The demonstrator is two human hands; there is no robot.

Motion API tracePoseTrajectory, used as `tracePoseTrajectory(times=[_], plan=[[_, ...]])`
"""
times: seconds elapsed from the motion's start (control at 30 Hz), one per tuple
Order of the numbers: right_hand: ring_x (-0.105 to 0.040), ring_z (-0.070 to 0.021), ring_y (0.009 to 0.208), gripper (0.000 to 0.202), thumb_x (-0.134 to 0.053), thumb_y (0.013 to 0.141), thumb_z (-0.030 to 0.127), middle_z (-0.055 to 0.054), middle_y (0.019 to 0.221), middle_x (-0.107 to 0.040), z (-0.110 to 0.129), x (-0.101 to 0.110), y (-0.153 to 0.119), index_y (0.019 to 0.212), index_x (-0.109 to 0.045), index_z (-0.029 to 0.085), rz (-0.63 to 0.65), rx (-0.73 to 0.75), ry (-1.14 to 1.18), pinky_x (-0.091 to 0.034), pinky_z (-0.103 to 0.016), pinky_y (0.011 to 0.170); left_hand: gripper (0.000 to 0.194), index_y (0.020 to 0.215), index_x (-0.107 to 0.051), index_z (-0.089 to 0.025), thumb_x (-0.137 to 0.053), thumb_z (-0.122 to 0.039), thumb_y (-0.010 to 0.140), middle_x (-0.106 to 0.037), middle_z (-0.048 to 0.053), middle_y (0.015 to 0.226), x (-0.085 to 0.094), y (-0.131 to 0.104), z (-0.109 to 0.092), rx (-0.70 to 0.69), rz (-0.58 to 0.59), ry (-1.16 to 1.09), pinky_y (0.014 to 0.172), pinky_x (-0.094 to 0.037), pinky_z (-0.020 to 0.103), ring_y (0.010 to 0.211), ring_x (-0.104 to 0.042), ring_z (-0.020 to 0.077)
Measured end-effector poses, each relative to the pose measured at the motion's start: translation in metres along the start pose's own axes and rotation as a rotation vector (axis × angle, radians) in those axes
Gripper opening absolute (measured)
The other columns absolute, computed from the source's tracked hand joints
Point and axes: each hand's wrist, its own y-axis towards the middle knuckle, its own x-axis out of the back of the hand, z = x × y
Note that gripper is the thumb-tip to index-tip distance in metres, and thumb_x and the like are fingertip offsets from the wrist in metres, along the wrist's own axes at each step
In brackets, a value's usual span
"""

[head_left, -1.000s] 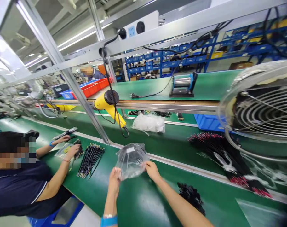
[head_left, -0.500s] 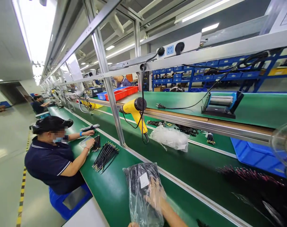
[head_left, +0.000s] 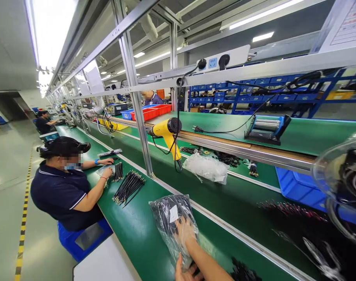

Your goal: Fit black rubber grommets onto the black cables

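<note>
A clear plastic bag (head_left: pixel 161 210) with dark contents and a white label (head_left: pixel 173 214) lies on the green bench in front of me. My right hand (head_left: pixel 186 233) rests on the bag just below the label, its fingers spread; whether plastic covers the fingertips is hard to make out. At the bottom edge of the view, my left hand (head_left: pixel 185 271) has its fingers at the bag's near end and grips the plastic there. Part of that hand is cut off by the frame and by my right forearm. Black parts (head_left: pixel 244 270) lie right of my forearm.
To the left, a seated co-worker (head_left: pixel 68 187) handles a small bag beside black cables (head_left: pixel 128 188). A yellow heat gun (head_left: pixel 167 136) hangs from the metal frame (head_left: pixel 136 109). Crumpled clear plastic (head_left: pixel 205 168), a blue bin (head_left: pixel 301 191) and red-tipped wires (head_left: pixel 292 210) are rightward.
The bag has shifted slightly up and left in view, with my right hand still on it. More of my left hand has come into view at the bag's near end.
</note>
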Motion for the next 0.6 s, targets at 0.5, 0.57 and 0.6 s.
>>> tracePoseTrajectory(times=[0.5,0.57,0.6], plan=[[-0.059,-0.0219,0.1,0.03,-0.056,0.093,0.033,-0.007,0.118,-0.057,-0.05,0.015,-0.077,0.117,-0.056,0.016,0.026,0.057,0.229,-0.052,-0.041,0.084,0.07,0.12,-0.056,-0.019,-0.023,-0.068,0.083,-0.059,0.016,0.116,-0.044,0.036,0.006,-0.171,-0.102,-0.175,0.082,-0.046,0.049,0.098,-0.061,0.0331],[-0.059,-0.0215,0.1,0.029,-0.055,0.093,0.033,-0.007,0.119,-0.057,-0.06,0.019,-0.09,0.117,-0.056,0.017,0.013,0.068,0.219,-0.052,-0.041,0.084,0.068,0.121,-0.055,-0.023,-0.021,-0.069,0.082,-0.059,0.014,0.116,-0.043,0.04,0.006,-0.135,-0.093,-0.14,0.082,-0.045,0.051,0.097,-0.06,0.0335],[-0.059,-0.0211,0.099,0.029,-0.055,0.093,0.033,-0.008,0.119,-0.057,-0.065,0.021,-0.096,0.117,-0.056,0.017,0.002,0.075,0.215,-0.052,-0.041,0.084,0.068,0.12,-0.054,-0.025,-0.021,-0.069,0.081,-0.059,0.013,0.116,-0.042,0.041,0.008,-0.122,-0.075,-0.123,0.081,-0.045,0.052,0.097,-0.06,0.0336]])
